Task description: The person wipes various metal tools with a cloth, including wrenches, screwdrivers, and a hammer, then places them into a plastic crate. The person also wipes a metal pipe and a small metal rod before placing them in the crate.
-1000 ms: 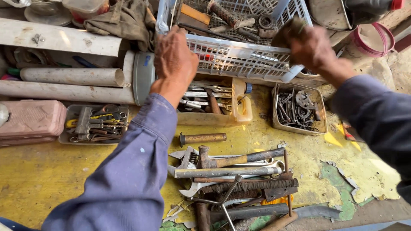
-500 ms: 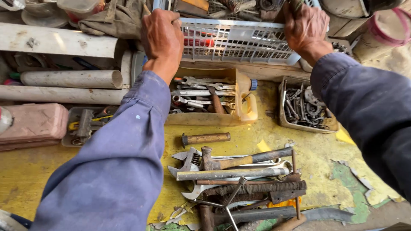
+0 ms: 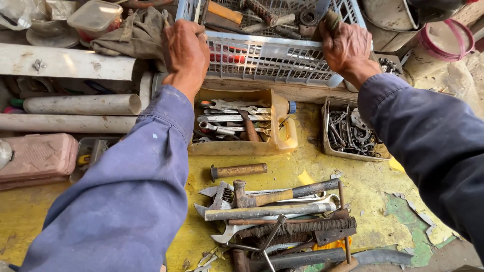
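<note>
Both arms wear long sleeves of dark blue work cloth that end at the wrists, leaving the left hand [image 3: 185, 48] and the right hand [image 3: 347, 46] bare, with no gloves, rings or watch in sight. The left sleeve looks faded and carries small pale specks; the right sleeve is darker, with deep folds near its cuff.

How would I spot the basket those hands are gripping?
Look to the far edge of the yellow workbench, above the cut-open yellow jug of wrenches. The basket is pale slotted plastic holding tools, gripped by the left hand and right hand.
</note>
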